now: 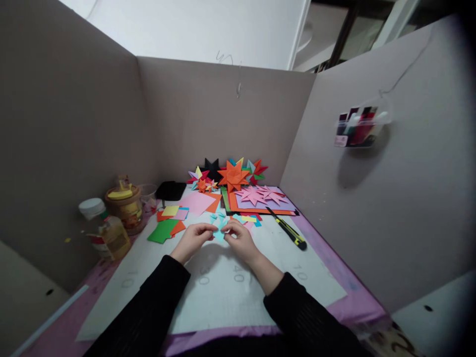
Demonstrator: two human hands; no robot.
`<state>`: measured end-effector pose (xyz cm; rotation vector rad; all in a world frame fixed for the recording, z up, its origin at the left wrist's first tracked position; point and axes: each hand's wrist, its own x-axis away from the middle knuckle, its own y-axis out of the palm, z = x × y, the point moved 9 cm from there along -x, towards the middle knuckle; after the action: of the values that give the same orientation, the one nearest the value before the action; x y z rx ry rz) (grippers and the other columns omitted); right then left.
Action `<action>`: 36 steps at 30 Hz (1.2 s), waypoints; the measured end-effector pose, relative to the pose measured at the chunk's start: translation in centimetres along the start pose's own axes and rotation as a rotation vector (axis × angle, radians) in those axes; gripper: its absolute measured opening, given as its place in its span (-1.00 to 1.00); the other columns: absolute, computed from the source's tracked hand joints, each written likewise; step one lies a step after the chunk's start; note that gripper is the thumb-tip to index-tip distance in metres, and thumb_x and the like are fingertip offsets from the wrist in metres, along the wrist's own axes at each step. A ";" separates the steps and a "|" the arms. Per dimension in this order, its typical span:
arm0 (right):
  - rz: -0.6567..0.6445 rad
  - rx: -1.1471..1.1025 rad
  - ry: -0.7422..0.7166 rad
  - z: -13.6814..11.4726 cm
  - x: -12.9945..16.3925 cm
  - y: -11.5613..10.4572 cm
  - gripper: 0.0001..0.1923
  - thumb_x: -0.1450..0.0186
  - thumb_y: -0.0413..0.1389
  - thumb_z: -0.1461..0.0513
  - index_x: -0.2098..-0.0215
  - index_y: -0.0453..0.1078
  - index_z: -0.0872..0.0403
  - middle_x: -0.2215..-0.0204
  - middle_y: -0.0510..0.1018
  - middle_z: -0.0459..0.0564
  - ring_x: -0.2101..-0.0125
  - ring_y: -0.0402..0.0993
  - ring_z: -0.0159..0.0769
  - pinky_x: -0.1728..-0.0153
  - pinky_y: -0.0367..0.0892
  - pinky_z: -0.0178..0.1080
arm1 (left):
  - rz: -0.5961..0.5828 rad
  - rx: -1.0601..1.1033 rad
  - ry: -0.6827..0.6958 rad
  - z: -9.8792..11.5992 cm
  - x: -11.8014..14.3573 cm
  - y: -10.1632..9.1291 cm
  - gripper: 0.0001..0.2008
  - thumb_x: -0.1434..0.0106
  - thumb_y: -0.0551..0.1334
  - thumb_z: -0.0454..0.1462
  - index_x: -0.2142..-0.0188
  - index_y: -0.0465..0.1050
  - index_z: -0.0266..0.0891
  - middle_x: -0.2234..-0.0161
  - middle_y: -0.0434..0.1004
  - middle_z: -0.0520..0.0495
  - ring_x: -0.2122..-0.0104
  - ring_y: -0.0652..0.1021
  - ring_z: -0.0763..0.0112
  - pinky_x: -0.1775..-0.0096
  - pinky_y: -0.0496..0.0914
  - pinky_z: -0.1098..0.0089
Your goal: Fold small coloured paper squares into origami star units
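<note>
My left hand [195, 237] and my right hand [241, 239] meet over the white cutting mat [223, 292], both pinching a small light blue folded paper piece [220, 229] between their fingertips. Both arms wear black sleeves. More small light blue pieces [220, 216] lie just beyond the hands. Loose coloured paper squares [171, 218] in green, orange, yellow and pink lie to the left of my left hand.
Finished paper stars [233, 174] stand at the back, with pink stars on stacked sheets [260, 198]. A yellow-black utility knife [287, 229] lies to the right. Glue bottle [111, 232], jars [124, 203] and a black object [170, 190] sit left. Cardboard walls enclose the desk.
</note>
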<state>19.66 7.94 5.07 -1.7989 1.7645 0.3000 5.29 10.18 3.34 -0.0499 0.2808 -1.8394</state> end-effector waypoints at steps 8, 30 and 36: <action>0.059 -0.086 -0.013 0.1 0.0 -0.6 -0.92 -0.10 0.12 0.33 0.42 0.41 0.05 0.42 0.44 -0.06 0.34 0.39 -0.33 0.35 0.33 -0.30 | -0.047 -0.102 0.254 2.9 0.7 0.6 -0.79 -0.08 0.17 -0.32 0.29 0.52 -0.28 0.23 0.53 -0.14 0.23 0.52 0.32 0.17 0.42 0.34; 0.228 -0.447 0.225 2.2 0.4 -0.1 -0.75 0.01 0.24 0.26 0.57 0.20 0.08 0.63 0.26 -0.21 0.60 0.17 -0.47 0.54 0.14 -0.37 | 0.219 0.037 0.205 2.4 1.3 0.5 -0.80 0.00 0.32 -0.24 0.54 0.32 -0.29 0.58 0.46 0.03 0.56 0.46 0.49 0.48 0.32 0.50; 0.233 -0.563 0.248 3.1 0.3 0.0 -0.69 -0.01 0.22 0.26 0.40 0.14 0.03 0.59 0.30 -0.26 0.58 0.29 -0.45 0.49 0.25 -0.35 | 0.182 0.215 0.124 1.7 1.0 0.9 -0.74 -0.05 0.28 -0.24 0.36 0.19 -0.21 0.62 0.42 0.13 0.54 0.53 0.43 0.44 0.35 0.47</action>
<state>20.40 9.43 2.47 -2.0750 2.2319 0.7596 6.13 8.73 4.73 0.2322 0.1668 -1.6843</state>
